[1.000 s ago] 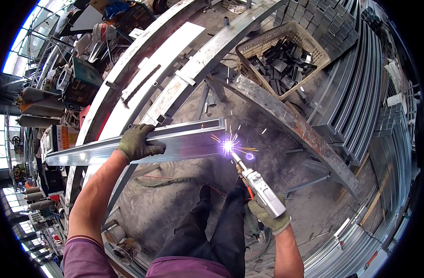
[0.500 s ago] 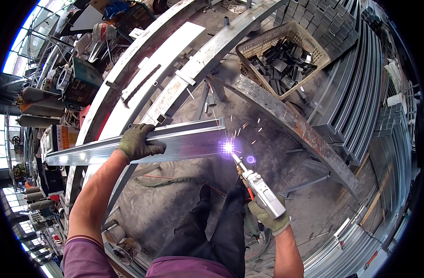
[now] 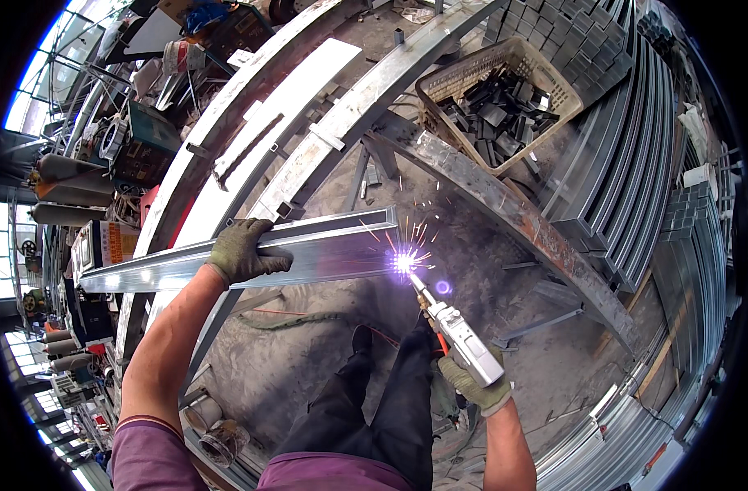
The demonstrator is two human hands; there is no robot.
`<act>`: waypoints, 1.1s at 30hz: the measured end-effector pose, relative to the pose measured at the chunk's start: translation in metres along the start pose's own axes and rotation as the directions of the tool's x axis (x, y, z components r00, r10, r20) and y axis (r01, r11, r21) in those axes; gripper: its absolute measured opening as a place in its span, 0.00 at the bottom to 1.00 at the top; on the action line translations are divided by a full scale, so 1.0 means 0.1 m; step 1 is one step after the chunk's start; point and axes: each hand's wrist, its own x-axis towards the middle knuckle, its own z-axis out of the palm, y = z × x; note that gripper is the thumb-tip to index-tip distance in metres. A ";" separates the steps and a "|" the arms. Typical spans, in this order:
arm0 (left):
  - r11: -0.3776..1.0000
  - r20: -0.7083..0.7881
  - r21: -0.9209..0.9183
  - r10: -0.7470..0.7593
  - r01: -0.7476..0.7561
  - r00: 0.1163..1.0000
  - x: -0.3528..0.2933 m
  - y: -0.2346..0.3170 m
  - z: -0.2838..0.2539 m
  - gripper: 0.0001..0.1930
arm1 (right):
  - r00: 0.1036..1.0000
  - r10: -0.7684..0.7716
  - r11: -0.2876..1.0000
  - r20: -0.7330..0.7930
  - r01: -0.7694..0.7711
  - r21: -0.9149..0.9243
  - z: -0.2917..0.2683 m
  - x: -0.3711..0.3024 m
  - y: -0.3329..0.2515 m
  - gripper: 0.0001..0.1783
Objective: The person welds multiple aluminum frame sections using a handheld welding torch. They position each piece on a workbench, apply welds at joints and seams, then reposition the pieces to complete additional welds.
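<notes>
My left hand (image 3: pixel 241 252), in a green work glove, grips a long shiny metal profile (image 3: pixel 325 248) from above, with the thumb along its near face. The profile lies slanted across the steel rails, its right end sticking out over the floor. In my right hand (image 3: pixel 474 385), also gloved, is a white and silver welding gun (image 3: pixel 469 344) with an orange-red part at its side. Its nozzle points up and left at the profile's lower right corner. A bright violet-white glow with flying sparks (image 3: pixel 405 262) hides the exact spot where tip and metal meet.
A beige plastic crate (image 3: pixel 439 86) of dark metal pieces stands beyond a rusty beam (image 3: pixel 513 204). Stacked metal tubes (image 3: pixel 627 172) fill the right side. White-topped rails (image 3: pixel 300 90) run along the left, with machines and clutter behind. A green hose (image 3: pixel 296 321) lies on the floor.
The sparks now fan out more widely and upward around the glow. The gun tip has barely shifted; my left hand and the profile stay in place.
</notes>
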 end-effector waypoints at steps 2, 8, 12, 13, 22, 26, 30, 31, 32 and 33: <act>1.000 0.002 -0.010 -0.008 0.008 1.000 0.00 0.02 -0.01 0.57 | 1.000 -0.004 1.000 0.001 0.004 0.005 0.00 0.00 0.00 0.15; 1.000 -0.002 -0.006 -0.007 0.007 1.000 0.00 0.01 0.00 0.56 | 1.000 -0.029 0.999 0.004 0.029 -0.031 0.02 -0.03 0.08 0.15; 1.000 -0.002 -0.008 -0.003 0.003 1.000 0.00 -0.01 0.02 0.57 | 1.000 -0.022 0.998 0.002 0.023 -0.065 0.02 -0.04 0.08 0.15; 1.000 0.000 -0.008 -0.003 0.003 1.000 0.00 -0.01 0.01 0.57 | 1.000 -0.020 0.998 0.004 0.020 -0.065 0.02 -0.04 0.08 0.14; 1.000 0.015 -0.004 -0.012 0.012 1.000 0.01 0.02 -0.02 0.57 | 0.999 -0.039 0.994 0.014 0.040 -0.102 0.02 -0.06 0.14 0.14; 1.000 0.022 0.000 -0.023 0.023 0.999 0.01 0.02 -0.02 0.57 | 1.000 -0.014 0.997 0.008 0.015 -0.079 0.01 -0.05 0.09 0.15; 1.000 0.015 0.001 -0.006 0.006 1.000 0.01 0.00 -0.01 0.57 | 0.996 -0.086 0.988 0.021 0.088 -0.128 0.01 -0.06 0.17 0.17; 1.000 0.013 0.002 -0.004 0.004 1.000 0.02 0.00 -0.01 0.57 | 0.994 -0.102 0.985 0.025 0.105 -0.139 0.01 -0.06 0.18 0.17; 1.000 0.012 0.003 -0.002 0.002 1.000 0.01 0.00 -0.01 0.57 | 0.995 -0.101 0.985 0.023 0.103 -0.139 0.01 -0.06 0.18 0.17; 1.000 0.015 0.005 -0.012 0.012 1.000 0.01 0.01 -0.01 0.57 | 0.995 -0.100 0.985 0.021 0.102 -0.139 0.01 -0.07 0.19 0.17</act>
